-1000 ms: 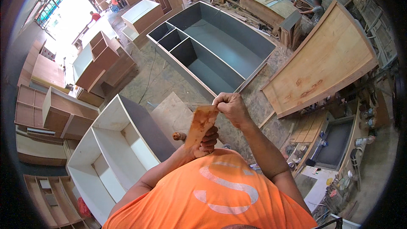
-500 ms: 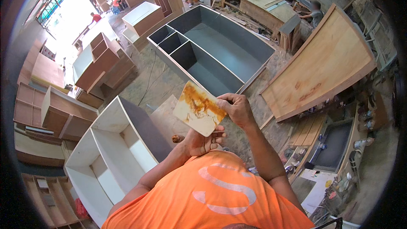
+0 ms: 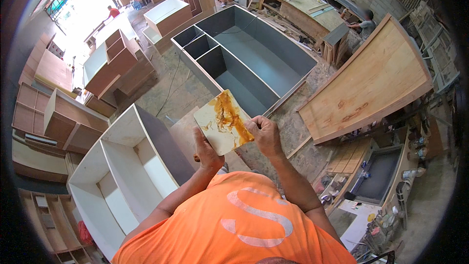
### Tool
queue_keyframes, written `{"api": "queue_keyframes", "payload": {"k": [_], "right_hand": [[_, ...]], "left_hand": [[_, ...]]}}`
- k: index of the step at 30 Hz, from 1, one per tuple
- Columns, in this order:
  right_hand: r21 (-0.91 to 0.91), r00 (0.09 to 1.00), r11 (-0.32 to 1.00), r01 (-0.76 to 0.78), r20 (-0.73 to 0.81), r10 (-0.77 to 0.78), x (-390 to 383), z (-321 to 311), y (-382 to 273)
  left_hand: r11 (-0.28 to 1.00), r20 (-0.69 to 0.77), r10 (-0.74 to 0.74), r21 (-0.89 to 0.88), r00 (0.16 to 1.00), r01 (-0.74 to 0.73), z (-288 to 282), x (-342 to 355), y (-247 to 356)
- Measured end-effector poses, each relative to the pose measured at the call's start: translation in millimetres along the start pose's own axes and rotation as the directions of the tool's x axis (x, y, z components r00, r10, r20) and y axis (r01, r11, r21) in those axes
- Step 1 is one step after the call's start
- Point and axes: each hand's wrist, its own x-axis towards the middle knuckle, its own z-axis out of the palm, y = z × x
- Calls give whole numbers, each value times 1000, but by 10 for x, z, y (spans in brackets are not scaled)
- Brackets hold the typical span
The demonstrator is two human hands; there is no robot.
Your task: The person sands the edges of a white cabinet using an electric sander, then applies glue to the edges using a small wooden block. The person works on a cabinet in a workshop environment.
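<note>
Here, a square cream flat board (image 3: 218, 133) smeared with glossy amber paste (image 3: 226, 111) is before an orange shirt (image 3: 234, 220), its right corner pinched by the curled right hand (image 3: 266, 135), its lower-left edge against the half-open left hand (image 3: 208, 152).

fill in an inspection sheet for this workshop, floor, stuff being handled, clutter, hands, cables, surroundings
surface: concrete floor, stained and patchy
job's things: pale square plate, smeared with amber-brown paste, held above the floor
clutter: wood offcuts beside the workbench; assorted containers crowded at lower right
left hand: against the plate's lower left edge, fingers partly hidden
right hand: pinching the plate's right corner
cables: dark cable on the floor, left of the grey-lined cabinet
surroundings: white-lined cabinet at left; slanted wooden panel at right; co-worker near the workbench
</note>
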Motion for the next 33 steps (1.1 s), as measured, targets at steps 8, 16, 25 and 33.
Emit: {"api": "queue_keyframes", "payload": {"k": [8,16,25,33], "right_hand": [[-225,996,974,41,-72,-59,112,51,-45],[-267,997,962,-60,33,72,202,-3,-94],[97,943,991,-97,326,60,188,-277,67],[-121,972,968,221,111,-208,82,-395,-195]], "left_hand": [[843,110,173,498,979,-205,118,-57,47],[740,192,153,628,970,-241,41,-50,97],[823,166,103,539,981,-178,62,13,77],[835,168,87,525,982,-164,157,15,118]]}}
